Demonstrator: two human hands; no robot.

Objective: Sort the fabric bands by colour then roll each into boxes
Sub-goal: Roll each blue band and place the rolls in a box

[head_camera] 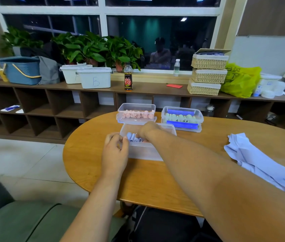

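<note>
- Table [147,182]: round, wooden.
- Left hand [115,150]: fingers curled at the left wall of the near box [143,151]; I cannot tell whether they hold anything.
- Right hand [148,130]: dips into that box among the lilac rolls [132,137]; its fingers are hidden, so I cannot tell its grip.
- Loose lilac bands [260,159]: heaped at the table's right.
- Pink box [136,107]: behind, holding pink rolls [138,116].
- Green box [200,117]: just beside it on the right, holding green rolls [178,117].
- Shelf [147,88]: bins, bottle, baskets.
</note>
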